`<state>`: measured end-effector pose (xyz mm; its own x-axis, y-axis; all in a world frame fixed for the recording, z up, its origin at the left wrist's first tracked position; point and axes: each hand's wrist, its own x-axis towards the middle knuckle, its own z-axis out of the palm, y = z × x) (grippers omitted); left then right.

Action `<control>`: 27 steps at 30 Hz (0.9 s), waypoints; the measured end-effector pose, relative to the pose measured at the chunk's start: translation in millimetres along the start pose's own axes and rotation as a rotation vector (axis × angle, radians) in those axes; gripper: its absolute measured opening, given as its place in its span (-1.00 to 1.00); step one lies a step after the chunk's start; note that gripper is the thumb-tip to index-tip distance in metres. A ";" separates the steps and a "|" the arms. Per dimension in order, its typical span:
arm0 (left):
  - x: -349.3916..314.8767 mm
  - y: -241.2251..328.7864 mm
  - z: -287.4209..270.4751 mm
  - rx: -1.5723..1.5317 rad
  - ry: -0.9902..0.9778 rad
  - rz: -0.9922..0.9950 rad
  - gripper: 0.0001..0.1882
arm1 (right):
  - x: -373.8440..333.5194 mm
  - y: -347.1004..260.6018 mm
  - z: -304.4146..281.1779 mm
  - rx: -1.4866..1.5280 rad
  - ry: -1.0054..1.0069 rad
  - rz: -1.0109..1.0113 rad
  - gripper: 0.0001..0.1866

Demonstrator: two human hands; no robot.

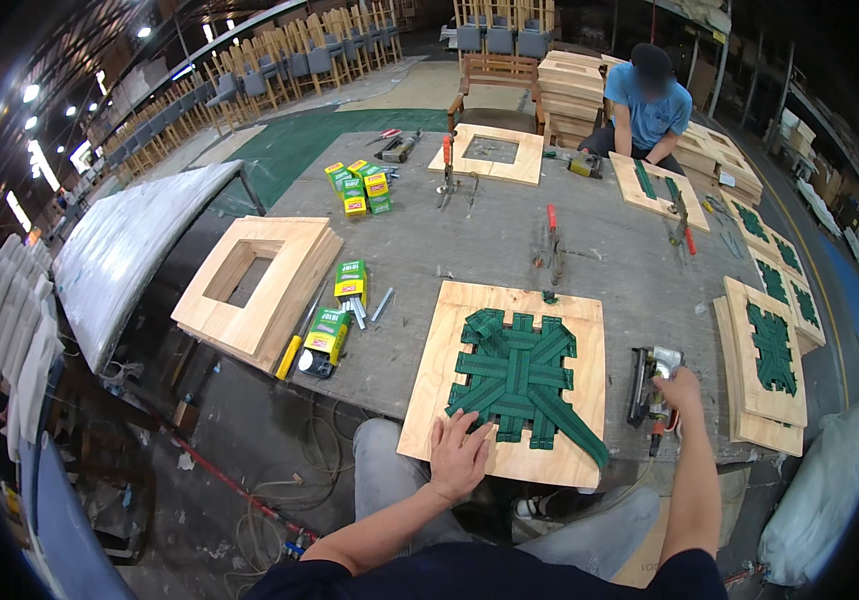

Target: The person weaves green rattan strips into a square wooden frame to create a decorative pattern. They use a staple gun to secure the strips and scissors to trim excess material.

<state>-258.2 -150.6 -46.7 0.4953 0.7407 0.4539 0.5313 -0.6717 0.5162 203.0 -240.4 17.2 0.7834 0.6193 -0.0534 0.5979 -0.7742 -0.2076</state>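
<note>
A square plywood board (432,370) lies at the near edge of the grey worktable (399,250). Dark green webbing straps (519,365) cross over its middle, and one strap end trails toward the board's near right corner. My left hand (459,455) rests on the board's near edge, fingers stretched out, touching the lower left of the webbing. Right of the board, my right hand (680,390) is wrapped around the handle of a staple gun (639,388), which is low over the table or on it; I cannot tell which.
Left stand a stack of frames (284,245), staple boxes (324,335) and a yellow-handled tool (289,357). Locking clamps (551,235) lie mid-table. At right is a stack of webbed boards (739,370). Across the table a person (649,100) handles another frame (639,200).
</note>
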 end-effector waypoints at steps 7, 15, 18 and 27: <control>5.7 -14.5 8.2 0.138 0.088 -0.039 -0.62 | -149.5 -37.6 16.9 0.262 -0.435 -0.191 -0.42; 63.4 -85.6 -15.0 0.128 0.105 0.003 -0.58 | -219.6 -85.0 85.5 0.524 -0.435 -0.188 -0.46; 75.7 -104.5 -23.1 0.081 0.055 0.008 -0.57 | -226.3 -105.3 90.1 0.571 -0.289 -0.155 -0.43; 72.1 -73.4 -18.5 -0.015 0.134 -0.052 -0.71 | -212.1 -114.0 97.3 0.429 -0.346 -0.283 -0.54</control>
<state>-274.1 -47.6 -38.4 0.3704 0.7704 0.5189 0.5428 -0.6329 0.5521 -47.9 -270.7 -42.9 0.4612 0.8548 -0.2378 0.5965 -0.4972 -0.6301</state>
